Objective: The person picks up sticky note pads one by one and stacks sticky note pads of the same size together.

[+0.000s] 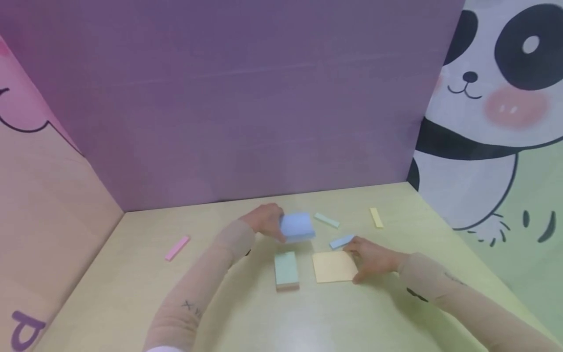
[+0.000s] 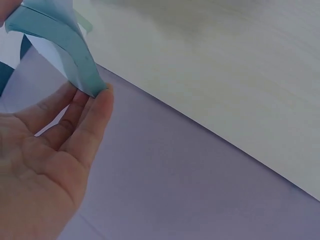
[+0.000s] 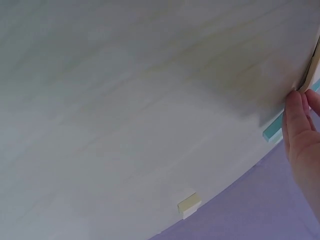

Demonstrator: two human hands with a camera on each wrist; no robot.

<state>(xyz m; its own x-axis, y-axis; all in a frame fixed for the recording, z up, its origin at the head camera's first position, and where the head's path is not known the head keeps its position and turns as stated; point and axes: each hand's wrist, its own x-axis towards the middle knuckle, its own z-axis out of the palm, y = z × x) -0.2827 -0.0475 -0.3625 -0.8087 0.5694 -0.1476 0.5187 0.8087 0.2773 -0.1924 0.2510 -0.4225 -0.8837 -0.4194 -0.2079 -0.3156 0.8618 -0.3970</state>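
Observation:
My left hand (image 1: 266, 220) grips a blue sticky note pad (image 1: 297, 226) by its left side, above the table. In the left wrist view the pad (image 2: 82, 62) bows, with the fingertips of the left hand (image 2: 60, 145) at its edge. Further right, my right hand (image 1: 371, 257) holds a square pale orange sticky note pad (image 1: 333, 267) at its right edge, thumb and fingers on opposite corners. Only a sliver of that pad (image 3: 311, 67) shows by the right hand (image 3: 305, 145) in the right wrist view. Between the forearms sits a green sticky note stack (image 1: 286, 270) with a brownish lower layer.
Narrow sticky note strips lie around: pink (image 1: 177, 248) at left, green (image 1: 327, 220) and blue (image 1: 341, 242) behind the orange pad, yellow (image 1: 376, 218) at back right. A purple panel (image 1: 246, 107) rises behind the table (image 1: 316, 322); printed panels flank it.

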